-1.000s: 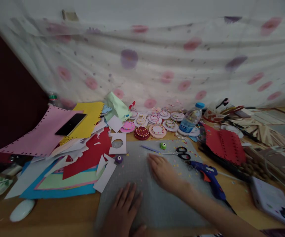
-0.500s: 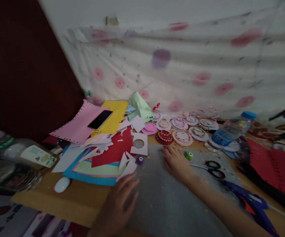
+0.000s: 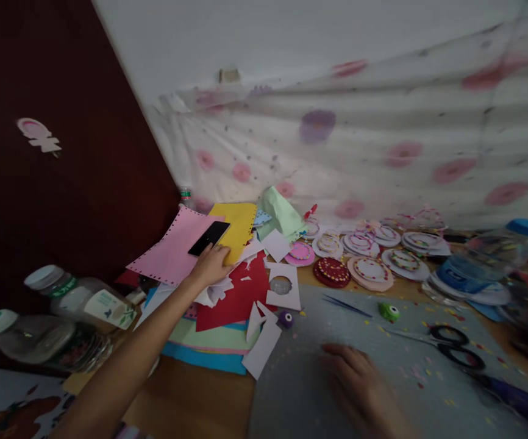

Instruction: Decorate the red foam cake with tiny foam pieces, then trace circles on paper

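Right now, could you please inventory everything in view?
Phone: one, black, on paper
Paper sheets: several, multicoloured, mostly left
Mat: one, grey, on table
Tweezers: one, dark, on mat
Scissors: one, black-handled, on mat
Figures: two, purple and green, mat's edges
Beaded discs: several, mixed, behind mat
Glue gun: one, blue, right
Bottles: four, clear, three left, one right
Cloth: one, white floral, wall
Panel: one, dark, left
Table: one, brown, beneath
Left hand: one, bare, at phone
Right hand: one, bare, over mat

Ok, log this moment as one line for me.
left hand: at near edge of phone | phone: across pink sheet and yellow sheet | right hand: blurred, over grey mat | tweezers, scissors: on mat
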The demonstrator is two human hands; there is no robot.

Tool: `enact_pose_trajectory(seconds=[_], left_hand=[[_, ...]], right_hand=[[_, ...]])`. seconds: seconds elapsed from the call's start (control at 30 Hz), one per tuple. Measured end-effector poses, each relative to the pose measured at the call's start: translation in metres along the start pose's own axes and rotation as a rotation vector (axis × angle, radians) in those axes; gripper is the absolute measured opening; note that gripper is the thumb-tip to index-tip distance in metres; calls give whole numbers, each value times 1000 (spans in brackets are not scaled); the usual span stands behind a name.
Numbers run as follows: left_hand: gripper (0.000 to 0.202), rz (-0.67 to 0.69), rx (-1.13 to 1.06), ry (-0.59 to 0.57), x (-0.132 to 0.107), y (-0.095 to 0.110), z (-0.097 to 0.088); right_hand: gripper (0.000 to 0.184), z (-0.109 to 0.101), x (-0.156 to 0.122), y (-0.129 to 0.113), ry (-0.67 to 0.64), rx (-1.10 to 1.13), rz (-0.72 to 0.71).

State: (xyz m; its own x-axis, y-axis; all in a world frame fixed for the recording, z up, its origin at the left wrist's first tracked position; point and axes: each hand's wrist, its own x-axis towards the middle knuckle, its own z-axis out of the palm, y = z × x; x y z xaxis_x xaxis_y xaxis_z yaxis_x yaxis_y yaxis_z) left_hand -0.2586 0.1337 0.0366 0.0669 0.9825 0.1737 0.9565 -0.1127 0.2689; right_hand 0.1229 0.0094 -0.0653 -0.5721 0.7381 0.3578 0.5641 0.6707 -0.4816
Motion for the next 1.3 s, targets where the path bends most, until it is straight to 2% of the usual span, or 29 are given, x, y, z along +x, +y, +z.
enact_pose_trajectory(seconds=[0.1, 0.23, 0.4, 0.53, 0.67, 0.77, 0.83, 0.93, 0.97, 1.03, 1.07, 1.1, 1.17, 1.2, 1.3], left_hand=[[31, 16, -25, -42, 2, -1, -1], [31, -8, -143, -34, -5, -8, -14], [45, 14, -274, -34, -34, -11, -29], [41, 117, -251, -94, -76, 7, -34], [33, 203, -213, -177, -110, 26, -35], [32, 186, -232, -225, -122, 34, -37], [31, 160, -254, -273, -123, 34, -40], [31, 117, -214, -269, -111, 25, -42], [33, 100, -180, -236, -102, 20, -42], [37, 58, -110, -152, -77, 8, -41], [42, 37, -66, -116, -62, 2, -38], [57, 11, -19, -87, -47, -3, -35], [87, -48, 65, -62, -20, -9, -27], [94, -76, 95, -68, -10, -11, -22], [90, -123, 146, -117, 4, -11, -10]], right_hand=[[28, -5, -4, 4, 52, 1, 6], [26, -15, 6, 0, 85, 64, -2], [26, -22, 35, -18, 51, 149, -36], [30, -13, 63, -36, -107, 67, -221], [37, 19, 84, -51, -316, -93, -431], [43, 39, 89, -56, -424, -100, -450], [42, 41, 89, -56, -474, -55, -411], [46, 30, 91, -53, -489, 74, -326], [49, 26, 95, -51, -463, 162, -285], [46, 19, 110, -46, -338, 448, -102], [42, 19, 123, -42, -253, 595, 17], [33, 19, 138, -37, -155, 759, 191], [22, 24, 174, -25, -45, 808, 337], [20, 27, 194, -19, -1, 817, 389], [28, 36, 246, -2, 73, 860, 508]])
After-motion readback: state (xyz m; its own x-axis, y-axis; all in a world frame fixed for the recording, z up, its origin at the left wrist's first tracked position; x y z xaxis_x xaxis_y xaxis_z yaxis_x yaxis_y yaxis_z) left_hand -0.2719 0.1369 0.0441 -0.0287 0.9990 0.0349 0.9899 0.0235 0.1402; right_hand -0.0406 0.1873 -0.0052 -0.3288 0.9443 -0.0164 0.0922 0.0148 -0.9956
